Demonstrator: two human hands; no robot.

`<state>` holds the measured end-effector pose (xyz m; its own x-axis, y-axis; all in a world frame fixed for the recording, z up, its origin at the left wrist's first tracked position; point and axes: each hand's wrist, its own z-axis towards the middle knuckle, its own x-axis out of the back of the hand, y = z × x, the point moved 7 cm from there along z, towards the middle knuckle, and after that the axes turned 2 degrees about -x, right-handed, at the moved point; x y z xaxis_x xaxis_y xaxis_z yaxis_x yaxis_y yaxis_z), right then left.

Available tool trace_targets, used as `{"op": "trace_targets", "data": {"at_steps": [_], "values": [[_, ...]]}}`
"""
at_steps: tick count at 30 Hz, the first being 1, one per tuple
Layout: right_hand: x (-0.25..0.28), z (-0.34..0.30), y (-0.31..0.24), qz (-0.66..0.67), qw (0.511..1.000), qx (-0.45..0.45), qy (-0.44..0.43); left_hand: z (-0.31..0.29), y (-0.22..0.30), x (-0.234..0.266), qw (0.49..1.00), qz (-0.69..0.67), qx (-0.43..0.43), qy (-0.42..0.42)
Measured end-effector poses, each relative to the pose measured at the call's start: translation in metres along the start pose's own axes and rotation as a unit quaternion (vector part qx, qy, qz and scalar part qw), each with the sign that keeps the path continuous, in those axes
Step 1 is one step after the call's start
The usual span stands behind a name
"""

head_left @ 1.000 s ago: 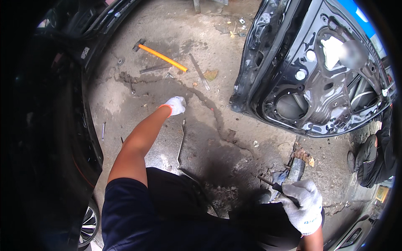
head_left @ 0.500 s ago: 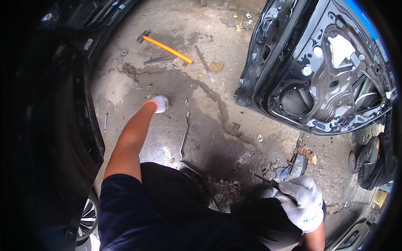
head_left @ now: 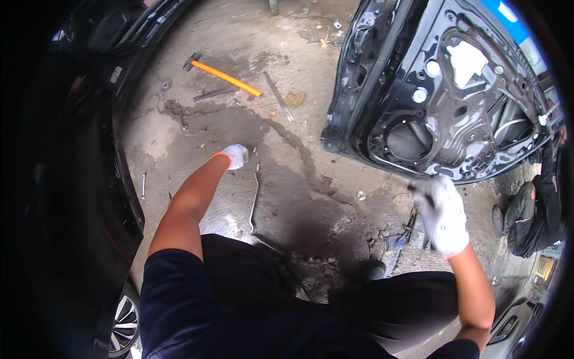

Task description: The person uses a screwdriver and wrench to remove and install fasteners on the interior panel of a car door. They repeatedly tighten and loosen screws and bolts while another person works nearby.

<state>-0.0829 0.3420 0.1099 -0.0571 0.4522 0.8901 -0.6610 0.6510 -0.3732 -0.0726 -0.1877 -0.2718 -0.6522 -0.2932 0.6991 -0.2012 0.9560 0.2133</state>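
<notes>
Door [head_left: 439, 99]: at the upper right, beyond the person's right hand; black, its bare inner side in view, a white patch [head_left: 466, 63] on the panel and a round opening near the lower left corner.
Right hand [head_left: 442, 215]: in a white glove, raised just beside the door's lower edge and blurred; its fingers are bent round a screwdriver. Whether the hand touches the door, one cannot tell.
Screwdriver [head_left: 405, 178]: thin and smeared by blur, pointing leftward from the right hand, near the door's lower edge; contact between the two cannot be made out.
Left hand [head_left: 236, 157]: in a white glove with an orange cuff, low over the floor [head_left: 335, 161], fingers curled in; one cannot tell whether it grasps anything.
Rod [head_left: 255, 197]: slender, bent, on the floor just beside the left hand, running toward the person's knees.
Hammer [head_left: 224, 78]: orange handle, dark head, lying beyond the left hand.
Bars: a dark one [head_left: 214, 94] near the hammer's handle; a flat one [head_left: 278, 96] to its right, beside a dry leaf [head_left: 294, 100].
Wrench [head_left: 143, 185]: on the floor at left, near the black car [head_left: 66, 197].
Other person [head_left: 523, 209]: a dark-clothed leg at the far right, below the door.
</notes>
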Motion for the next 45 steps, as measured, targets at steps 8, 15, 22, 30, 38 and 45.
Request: {"op": "trace_targets", "data": {"at_steps": [8, 15, 22, 30, 38, 45], "values": [[-0.056, -0.003, 0.090, -0.152, 0.984, -0.082, -0.035, -0.002, 0.005, -0.005, 0.997, -0.036, 0.061, -0.026], [-0.068, -0.001, 0.088, -0.136, 0.987, -0.066, -0.050, 0.008, -0.017, -0.011, 0.999, 0.033, 0.018, -0.011], [-0.068, -0.002, 0.092, -0.142, 0.987, -0.064, -0.034, 0.007, -0.009, -0.023, 0.996, 0.080, -0.010, -0.030], [-0.068, -0.003, 0.097, -0.152, 0.983, -0.083, -0.052, 0.000, -0.007, -0.001, 1.000, -0.003, 0.005, 0.023], [-0.071, -0.004, 0.102, -0.157, 0.981, -0.093, -0.068, -0.031, 0.008, 0.033, 0.994, -0.001, 0.026, 0.103], [-0.066, -0.002, 0.106, -0.151, 0.981, -0.100, -0.064, -0.063, 0.119, 0.098, 0.955, 0.000, -0.097, 0.280]]}}
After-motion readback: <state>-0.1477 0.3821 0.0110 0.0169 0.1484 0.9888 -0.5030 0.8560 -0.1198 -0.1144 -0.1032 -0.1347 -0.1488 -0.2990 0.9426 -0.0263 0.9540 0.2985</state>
